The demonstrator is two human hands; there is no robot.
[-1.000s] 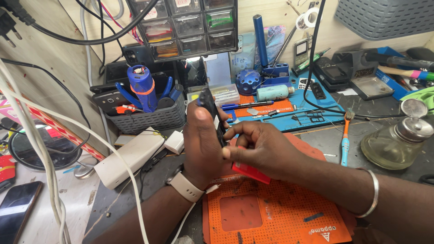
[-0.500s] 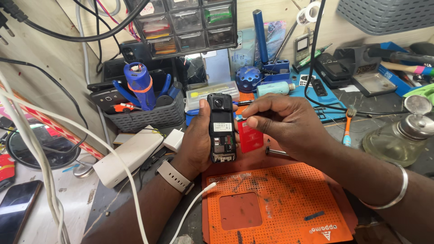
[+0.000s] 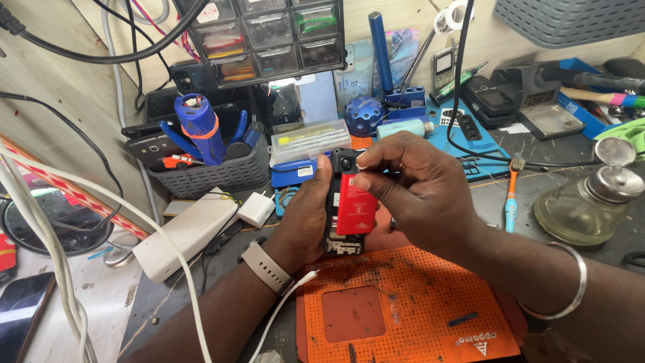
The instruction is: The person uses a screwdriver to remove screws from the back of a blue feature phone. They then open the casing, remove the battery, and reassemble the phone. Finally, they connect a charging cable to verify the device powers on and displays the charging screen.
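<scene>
We note a red battery (image 3: 355,205) on a black phone (image 3: 341,163). Below, an orange perforated mat (image 3: 416,296). Grey slatted basket (image 3: 208,176) with a blue torch (image 3: 199,128) banded orange. White charger (image 3: 256,209), orange-handled brush (image 3: 510,191), clear glass bottle (image 3: 583,205) with a silver cap.

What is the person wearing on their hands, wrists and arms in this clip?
Both forearms are bare, with no sleeves in view and no gloves. The left hand has a watch with a pale beige strap on its wrist. The right hand has a plain silver bangle around its wrist.
</scene>
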